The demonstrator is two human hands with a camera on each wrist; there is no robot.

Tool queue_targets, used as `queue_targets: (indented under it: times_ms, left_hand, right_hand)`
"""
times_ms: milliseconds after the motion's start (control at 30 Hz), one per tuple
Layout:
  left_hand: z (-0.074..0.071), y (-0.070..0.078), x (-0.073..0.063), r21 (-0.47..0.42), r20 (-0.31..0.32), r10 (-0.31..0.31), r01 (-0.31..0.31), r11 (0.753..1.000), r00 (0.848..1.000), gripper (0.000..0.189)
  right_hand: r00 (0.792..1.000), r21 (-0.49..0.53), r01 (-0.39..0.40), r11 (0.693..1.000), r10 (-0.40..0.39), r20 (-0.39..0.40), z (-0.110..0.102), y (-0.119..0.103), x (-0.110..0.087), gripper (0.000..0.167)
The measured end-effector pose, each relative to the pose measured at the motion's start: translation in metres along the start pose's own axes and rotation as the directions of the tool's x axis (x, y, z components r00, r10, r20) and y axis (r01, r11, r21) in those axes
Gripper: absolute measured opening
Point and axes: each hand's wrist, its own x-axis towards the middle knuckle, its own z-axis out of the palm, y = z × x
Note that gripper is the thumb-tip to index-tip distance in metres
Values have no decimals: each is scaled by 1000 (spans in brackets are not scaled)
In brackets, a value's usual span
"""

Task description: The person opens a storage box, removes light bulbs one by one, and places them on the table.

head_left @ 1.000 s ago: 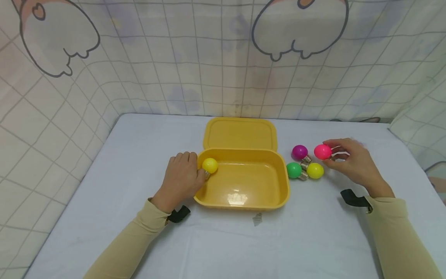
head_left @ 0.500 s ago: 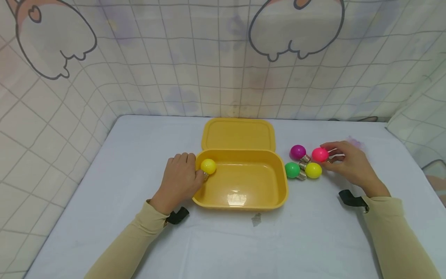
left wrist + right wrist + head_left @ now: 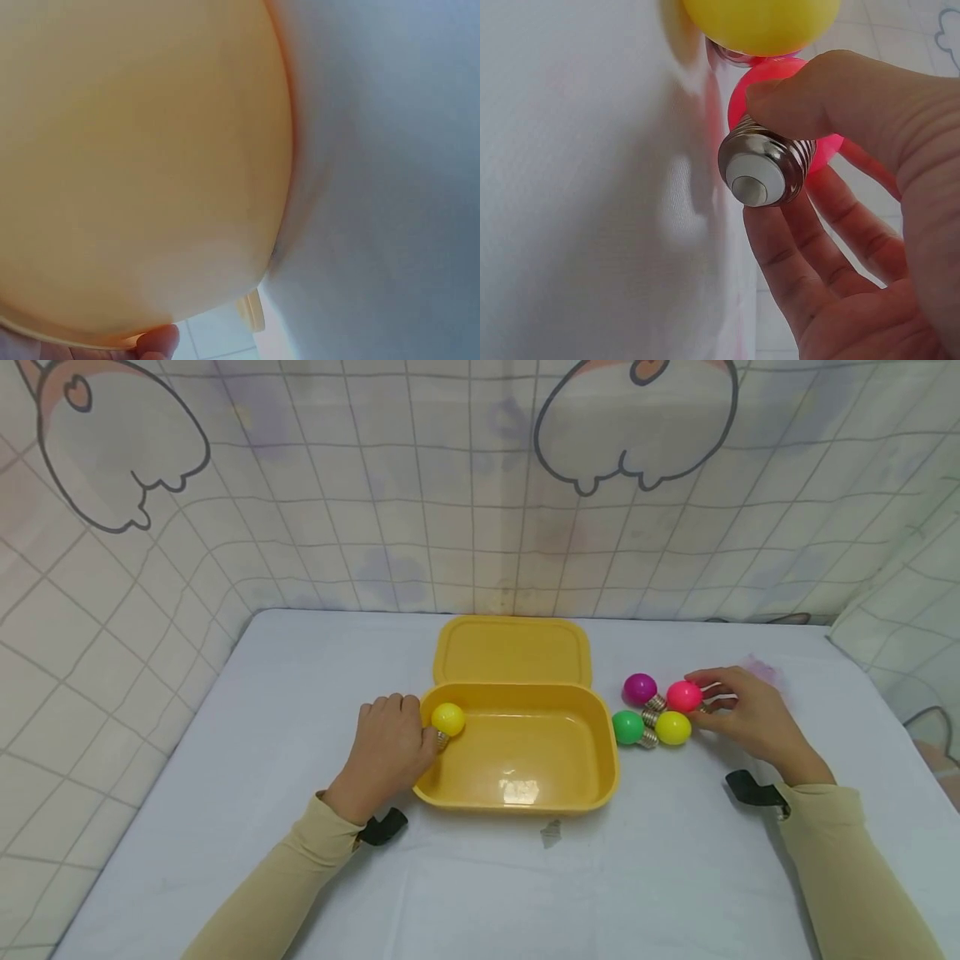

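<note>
A yellow plastic box (image 3: 555, 753) stands on the table. My left hand (image 3: 390, 743) grips its left rim, and the fingertips (image 3: 159, 341) show at the rim in the left wrist view. Inside the box, close to the left thumb, lies a yellow light bulb (image 3: 447, 719) with its metal screw base towards the thumb. My right hand (image 3: 753, 718) pinches a pink light bulb (image 3: 684, 696) by its screw base (image 3: 761, 169), thumb above and fingers below. Just left of it lie a purple bulb (image 3: 640, 690), a green bulb (image 3: 627, 727) and a second yellow bulb (image 3: 672, 728).
A yellow lid (image 3: 513, 649) lies flat behind the box. White cloth covers the table (image 3: 480, 885), and a small grey patch (image 3: 551, 833) marks it in front of the box. A grid-patterned curtain (image 3: 480, 527) hangs behind the table.
My right hand has moved slightly left and towards me with the pink bulb, bringing it nearer the other bulbs. The left hand has kept its grip on the box.
</note>
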Motion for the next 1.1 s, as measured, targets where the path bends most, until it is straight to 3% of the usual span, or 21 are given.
queue_targets:
  times_ms: [300,600,867,1100]
  left_hand:
    - [0,3,0,-1,-12,31,-31,1000,999,23]
    - [1,4,0,-14,-48,100,-101,995,994,20]
    - [-1,6,0,11,-57,102,-101,995,993,21]
    - [-2,5,0,50,-50,60,-58,997,997,19]
  right_hand:
    - [1000,-6,-6,1000,6,11,-1,-2,0,53]
    - [1000,-13,-13,1000,14,21,-1,-2,-1,54]
    - [999,-20,-24,1000,24,35,-1,-3,-1,53]
    - [999,-16,-15,1000,16,45,-2,-4,-2,51]
